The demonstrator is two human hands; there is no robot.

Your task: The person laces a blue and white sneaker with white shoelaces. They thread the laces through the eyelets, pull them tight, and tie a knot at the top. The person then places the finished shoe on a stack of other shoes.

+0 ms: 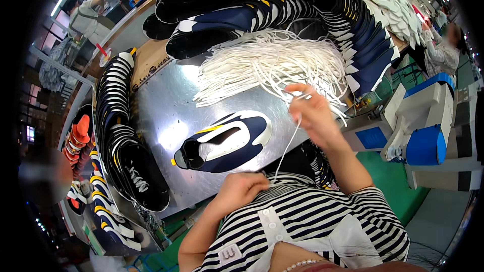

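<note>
White lace (pixel 287 146) end hidden inside the left hand (pixel 241 189) fingers.

Glossy metal table (pixel 166 116) — matt white cord laces (pixel 272 65)

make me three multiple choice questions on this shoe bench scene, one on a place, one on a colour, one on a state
1. Where does the single shoe upper lie?
A. on the metal table, in front of the person
B. on the green floor
C. on the blue and grey machine

2. What colour is the heap of laces?
A. yellow
B. white
C. black

3. What is the right hand doing?
A. resting flat on the table
B. holding a shoe upper
C. pinching a single lace that runs down to the left hand

Answers: 1 A, the upper sits alone on the shiny table top. 2 B, the strands in the heap are white. 3 C, the lace hangs from the raised fingers down to the other hand at the chest.
</note>
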